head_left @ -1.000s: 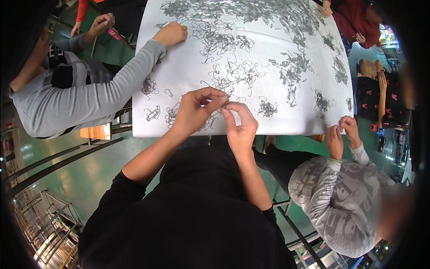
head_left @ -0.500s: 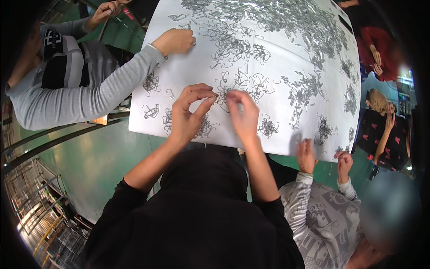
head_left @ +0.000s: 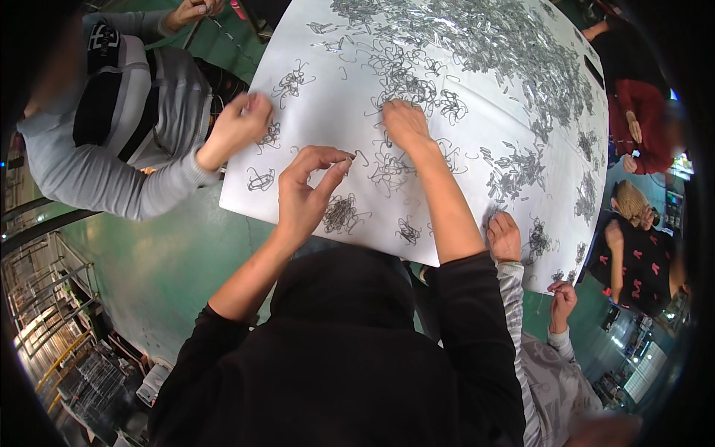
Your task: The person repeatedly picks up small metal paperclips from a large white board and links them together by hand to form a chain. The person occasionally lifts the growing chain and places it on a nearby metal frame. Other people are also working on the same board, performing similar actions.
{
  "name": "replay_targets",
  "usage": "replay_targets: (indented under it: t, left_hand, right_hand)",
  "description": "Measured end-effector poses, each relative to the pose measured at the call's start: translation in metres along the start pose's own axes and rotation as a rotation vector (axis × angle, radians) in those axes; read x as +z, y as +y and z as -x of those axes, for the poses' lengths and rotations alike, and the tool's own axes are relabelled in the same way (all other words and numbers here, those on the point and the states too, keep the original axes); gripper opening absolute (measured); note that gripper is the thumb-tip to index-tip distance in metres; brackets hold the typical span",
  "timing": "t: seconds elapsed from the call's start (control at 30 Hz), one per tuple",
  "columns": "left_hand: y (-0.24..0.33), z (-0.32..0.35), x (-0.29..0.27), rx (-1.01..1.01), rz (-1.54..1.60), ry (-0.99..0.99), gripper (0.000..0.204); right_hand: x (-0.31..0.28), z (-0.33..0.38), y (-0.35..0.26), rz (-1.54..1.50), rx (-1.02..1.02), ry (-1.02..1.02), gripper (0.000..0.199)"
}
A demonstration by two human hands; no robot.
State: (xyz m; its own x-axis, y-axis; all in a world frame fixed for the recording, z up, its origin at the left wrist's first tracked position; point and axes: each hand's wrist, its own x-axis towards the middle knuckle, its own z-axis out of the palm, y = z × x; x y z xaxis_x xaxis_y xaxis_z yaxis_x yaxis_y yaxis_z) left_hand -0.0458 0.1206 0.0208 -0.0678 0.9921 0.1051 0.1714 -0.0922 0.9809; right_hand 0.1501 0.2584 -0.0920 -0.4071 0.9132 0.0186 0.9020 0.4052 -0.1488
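A white worktop [head_left: 316, 112] is carrying scattered metal bits, its left near corner standing out bare at the tip. Toward the far edge, a broad spread of small grey pieces [head_left: 477, 45] is covering the surface, and a thinner trail [head_left: 514, 171] is straggling down toward the near edge. Left of that trail, a big tangle of wire hooks [head_left: 406, 74] is lying (knotted-looking, from where I'm standing). A dense pile [head_left: 341, 214] and a smaller one [head_left: 408, 231] are sitting beside the near edge, a loose cluster [head_left: 261, 179] is resting near the left corner, and grey heaps [head_left: 585, 200] are lining the right edge.
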Motion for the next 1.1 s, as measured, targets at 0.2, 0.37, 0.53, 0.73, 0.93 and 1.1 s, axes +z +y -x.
replay_targets:
  t: [0.2,0.37,0.53,0.73,0.93,1.1]
  left_hand:
    - [-0.002,-0.001,-0.003,0.040,-0.036,-0.094,0.009]
    - [-0.002,0.000,0.005,0.061,-0.047,-0.204,0.011]
    - [0.006,0.008,0.017,0.100,-0.010,-0.303,0.013]
    - [0.017,0.015,0.038,0.171,0.026,-0.409,0.012]
    - [0.024,0.018,0.063,0.216,0.006,-0.489,0.012]
    - [0.026,0.012,0.086,0.249,-0.006,-0.502,0.012]
  right_hand:
    - [-0.035,0.064,-0.014,-0.663,0.434,0.139,0.012]
    - [-0.082,0.125,-0.063,-1.052,0.633,0.309,0.014]
    - [-0.125,0.164,-0.115,-1.410,0.771,0.499,0.016]
    - [-0.139,0.183,-0.131,-1.577,0.844,0.664,0.016]
    - [-0.140,0.197,-0.122,-1.581,0.860,0.826,0.013]
    - [-0.144,0.203,-0.107,-1.536,0.936,0.863,0.013]
